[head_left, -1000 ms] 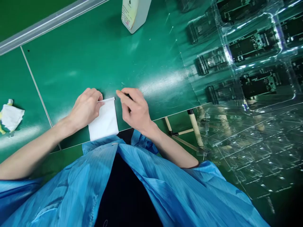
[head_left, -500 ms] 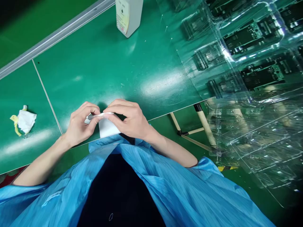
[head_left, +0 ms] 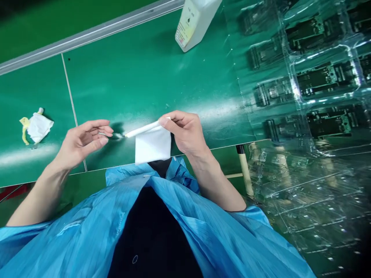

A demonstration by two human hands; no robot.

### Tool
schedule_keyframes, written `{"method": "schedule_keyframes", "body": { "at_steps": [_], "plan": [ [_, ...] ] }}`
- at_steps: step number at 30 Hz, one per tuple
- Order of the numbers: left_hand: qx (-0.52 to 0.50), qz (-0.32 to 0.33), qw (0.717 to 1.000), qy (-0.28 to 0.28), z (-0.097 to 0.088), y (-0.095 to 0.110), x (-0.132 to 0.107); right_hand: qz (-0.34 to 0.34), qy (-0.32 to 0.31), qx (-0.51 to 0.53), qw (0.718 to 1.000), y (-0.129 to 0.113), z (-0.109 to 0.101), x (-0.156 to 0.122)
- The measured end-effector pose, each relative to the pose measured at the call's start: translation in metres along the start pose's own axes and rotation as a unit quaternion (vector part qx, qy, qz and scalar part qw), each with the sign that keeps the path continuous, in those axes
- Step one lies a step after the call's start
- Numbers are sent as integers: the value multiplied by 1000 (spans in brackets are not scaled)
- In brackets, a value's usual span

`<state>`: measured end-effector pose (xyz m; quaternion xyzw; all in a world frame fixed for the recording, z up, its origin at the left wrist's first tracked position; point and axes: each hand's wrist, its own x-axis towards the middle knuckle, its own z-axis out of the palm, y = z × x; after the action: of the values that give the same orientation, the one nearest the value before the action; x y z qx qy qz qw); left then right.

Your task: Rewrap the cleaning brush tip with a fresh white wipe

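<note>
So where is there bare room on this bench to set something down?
Bare green mat between white bottle, white cloth in the right hand, and clear trays, which crowd the right. Also above the crumpled wipe.

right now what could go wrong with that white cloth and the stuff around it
1. The white cloth hangs from a pinch of the right hand at one top corner, the left hand open and off it; it might slip and drop past the edge of the table.
2. The clear trays of circuit boards lie close on that hand's side; a wide elbow swing could nudge them.
</note>
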<state>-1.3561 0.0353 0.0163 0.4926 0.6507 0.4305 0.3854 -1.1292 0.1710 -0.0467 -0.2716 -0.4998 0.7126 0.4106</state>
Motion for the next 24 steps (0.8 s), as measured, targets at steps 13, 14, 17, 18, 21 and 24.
{"method": "schedule_keyframes", "body": {
  "at_steps": [13, 14, 17, 18, 21, 24],
  "plan": [
    [233, 185, 955, -18, 44, 24, 21, -17, -85, -99, 991, -16, 26, 0],
    [228, 168, 959, -30, 45, 24, 24, -23, -90, -111, 989, -17, 27, 0],
    [205, 113, 970, -68, 46, 24, 31, -26, -108, -141, 984, -17, 26, 2],
    [198, 99, 972, -79, 45, 25, 32, -20, -117, -145, 982, -17, 26, 3],
    [195, 71, 974, -93, 45, 27, 33, 17, -140, -117, 983, -14, 25, 9],
    [191, 46, 976, -89, 46, 28, 34, 54, -150, -64, 985, -9, 25, 17]
  ]
}}
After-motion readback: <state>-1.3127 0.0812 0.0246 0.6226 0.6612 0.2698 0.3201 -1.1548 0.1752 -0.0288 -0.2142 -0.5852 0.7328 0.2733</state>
